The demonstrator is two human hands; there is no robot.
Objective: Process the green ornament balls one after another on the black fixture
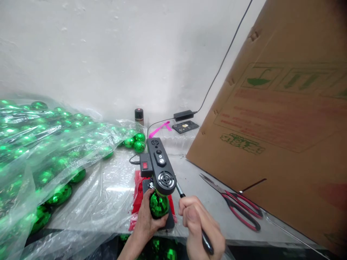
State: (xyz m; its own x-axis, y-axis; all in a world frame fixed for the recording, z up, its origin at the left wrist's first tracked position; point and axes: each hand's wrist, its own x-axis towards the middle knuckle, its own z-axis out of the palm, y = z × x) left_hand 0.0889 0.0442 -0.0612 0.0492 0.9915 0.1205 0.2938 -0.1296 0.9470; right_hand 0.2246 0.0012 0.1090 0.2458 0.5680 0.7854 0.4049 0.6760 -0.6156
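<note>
A shiny green mirrored ball [159,205] sits under the front end of a black bench press machine [162,164]. My left hand [148,216] is closed around its left and lower side, with the thumb across the front. My right hand [200,224] is wrapped round the black grip of a lever handle [207,242], whose metal rod runs up to the machine's right side. The top of the ball is hidden by the machine's head. A small box with a red switch [145,165] is fixed on the machine's left.
Clear plastic sheeting [116,180] with many green balls [61,194] covers the left. Red-handled scissors [238,204] lie right, beside a large leaning cardboard box [271,119]. Behind are a phone [185,126], a power adapter [183,115], pink ribbon [159,129] and a black-capped container [139,115].
</note>
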